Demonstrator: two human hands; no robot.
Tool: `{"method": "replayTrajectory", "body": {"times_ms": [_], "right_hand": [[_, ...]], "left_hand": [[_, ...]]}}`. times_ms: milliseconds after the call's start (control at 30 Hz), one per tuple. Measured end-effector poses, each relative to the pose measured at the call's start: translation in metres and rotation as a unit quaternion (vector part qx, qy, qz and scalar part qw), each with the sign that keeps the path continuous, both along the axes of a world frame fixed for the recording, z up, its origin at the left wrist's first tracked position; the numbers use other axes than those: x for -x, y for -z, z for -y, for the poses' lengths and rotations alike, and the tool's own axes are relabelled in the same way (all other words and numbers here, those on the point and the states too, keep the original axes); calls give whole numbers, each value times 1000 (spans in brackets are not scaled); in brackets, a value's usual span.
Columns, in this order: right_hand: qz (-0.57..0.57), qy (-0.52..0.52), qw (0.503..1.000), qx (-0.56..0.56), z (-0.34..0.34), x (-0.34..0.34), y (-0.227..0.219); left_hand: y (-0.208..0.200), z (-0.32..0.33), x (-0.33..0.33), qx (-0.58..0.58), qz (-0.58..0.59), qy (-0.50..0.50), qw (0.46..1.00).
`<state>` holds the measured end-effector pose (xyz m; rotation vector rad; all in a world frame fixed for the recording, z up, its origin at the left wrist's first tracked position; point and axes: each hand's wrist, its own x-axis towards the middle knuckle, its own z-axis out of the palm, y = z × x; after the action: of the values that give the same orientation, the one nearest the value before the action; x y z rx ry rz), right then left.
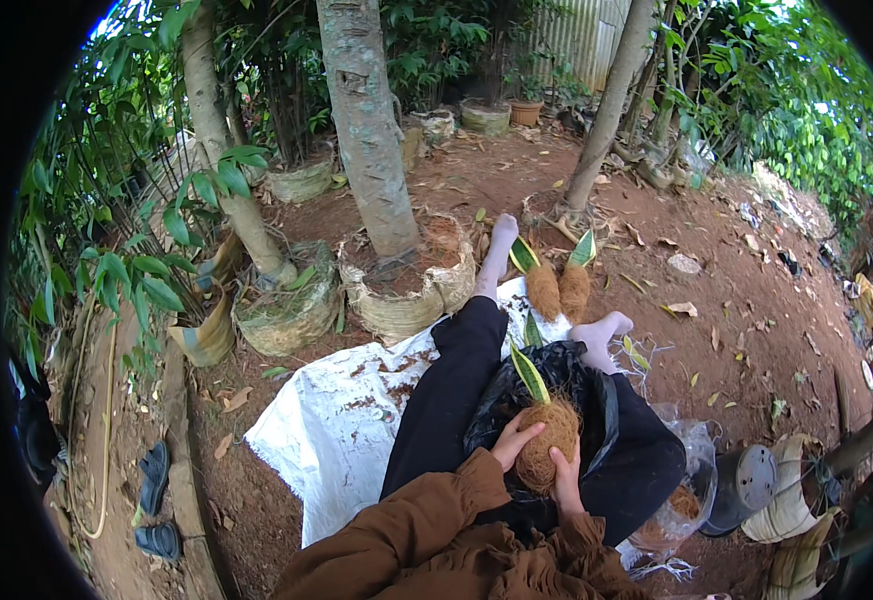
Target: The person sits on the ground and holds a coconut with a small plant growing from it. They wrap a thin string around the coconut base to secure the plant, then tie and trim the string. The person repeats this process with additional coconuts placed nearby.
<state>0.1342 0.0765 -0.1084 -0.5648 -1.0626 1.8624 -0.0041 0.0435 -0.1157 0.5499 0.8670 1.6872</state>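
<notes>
A brown coconut-fibre ball (pixel 551 432) is held over my lap, with a yellow-edged green snake plant leaf (pixel 529 376) rising from its top. My left hand (pixel 513 441) grips its left side, fingers lying across the fibre. On the lower right side my right hand (pixel 566 480) presses against it, thumb on the front. Under and around the ball, a black plastic bag (pixel 597 398) lies spread between my legs. Another leaf tip (pixel 533 330) shows just beyond the bag. Near my feet two similar fibre balls, a left one (pixel 544 293) and a right one (pixel 576 292), each carry a leaf.
A white woven sack (pixel 327 425) lies under my legs, strewn with brown crumbs. Trees grow from fabric planters (pixel 407 300) ahead and left. Clear plastic bags with fibre (pixel 685 502) and a dark bucket (pixel 747 480) are at my right. Sandals (pixel 155 478) lie at far left.
</notes>
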Motion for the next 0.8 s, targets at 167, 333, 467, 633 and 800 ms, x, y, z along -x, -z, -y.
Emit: {"method": "replayTrajectory", "body": {"times_ms": [167,333,467,633,800], "right_hand": [[-3,-30,999,20,-3,-5,12],[-19,-125,980,153,-12,-15,27],[-22,-144,965,220,-16,-14,33],[104,-6,993,61,-6,6,24],[312,117,934,-129,-5,1,-24]], "left_hand": [[-2,3,7,-1,74,69,995],[-5,8,10,-5,71,88,994],[-8,6,9,-6,96,85,992],[-11,6,7,-13,120,69,990],[-21,12,8,-20,184,59,981]]}}
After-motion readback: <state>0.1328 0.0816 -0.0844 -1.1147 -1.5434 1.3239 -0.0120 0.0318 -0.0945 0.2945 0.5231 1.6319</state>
